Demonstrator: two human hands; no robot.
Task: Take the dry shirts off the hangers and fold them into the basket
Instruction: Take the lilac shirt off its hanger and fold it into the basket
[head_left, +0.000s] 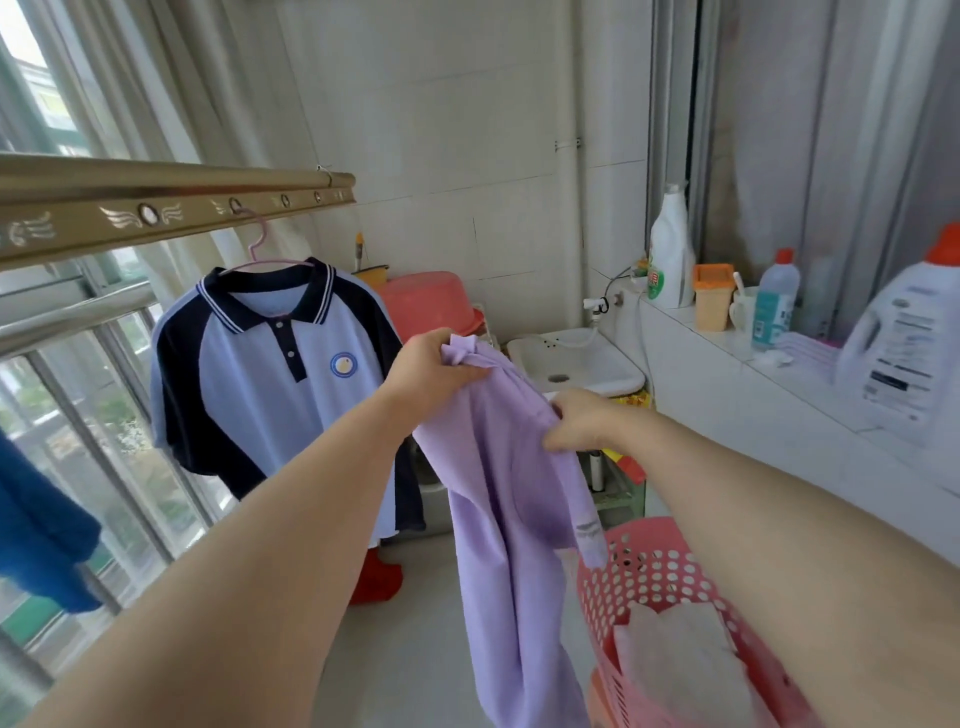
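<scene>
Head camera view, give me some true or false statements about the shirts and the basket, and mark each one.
1. The left hand and right hand both grip the purple shirt. True.
2. The polo shirt lies folded in the basket. False: it hangs on a pink hanger from the drying rail.
3. The basket holds nothing. False: a white garment lies in it.
4. The purple shirt hangs down unfolded. True.

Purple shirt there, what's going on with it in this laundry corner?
A person holds the purple shirt up, off any hanger. The left hand grips its top and the right hand pinches it lower down. It hangs unfolded beside the pink basket, which holds some pale cloth. A blue and navy polo shirt hangs on a pink hanger from the drying rail.
</scene>
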